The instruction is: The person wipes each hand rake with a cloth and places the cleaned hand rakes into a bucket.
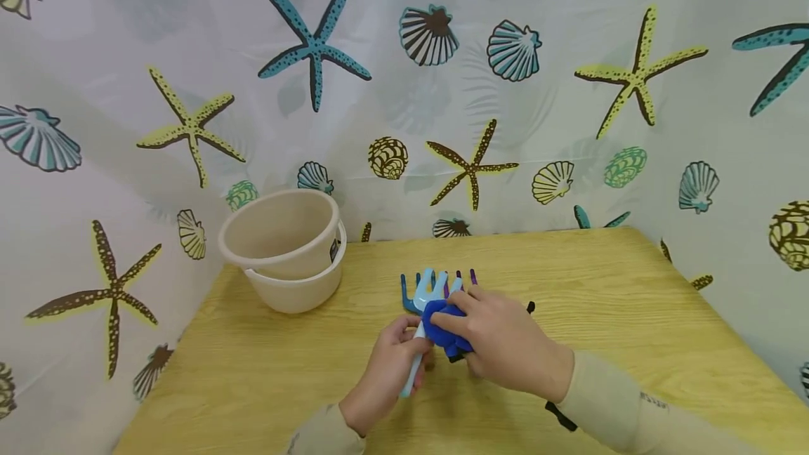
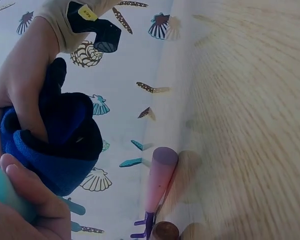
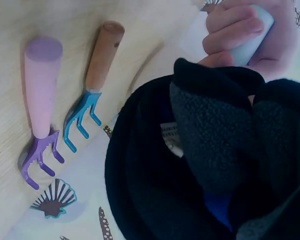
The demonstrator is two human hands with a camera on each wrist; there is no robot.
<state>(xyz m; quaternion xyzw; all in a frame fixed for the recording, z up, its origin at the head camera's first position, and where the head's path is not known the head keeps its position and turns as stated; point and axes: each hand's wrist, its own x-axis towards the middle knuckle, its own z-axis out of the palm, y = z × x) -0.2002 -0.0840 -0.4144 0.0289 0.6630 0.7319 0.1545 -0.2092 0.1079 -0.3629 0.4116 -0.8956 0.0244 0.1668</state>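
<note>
My left hand (image 1: 384,364) grips the handle of a light blue hand rake (image 1: 432,293), its tines pointing up and away. A bunched blue cloth (image 1: 437,328) is in my right hand (image 1: 508,343), held against the rake where handle and head meet. Its fleecy dark side (image 3: 210,135) fills much of the right wrist view. Behind my hands, two more hand rakes lie on the table: a purple one with a pink handle (image 3: 42,95) and a teal one with a wooden handle (image 3: 104,60).
A beige bucket (image 1: 284,267) with a white handle stands at the table's back left. The wooden table (image 1: 272,385) is bordered behind and at the sides by a white curtain (image 1: 379,104) printed with starfish and shells.
</note>
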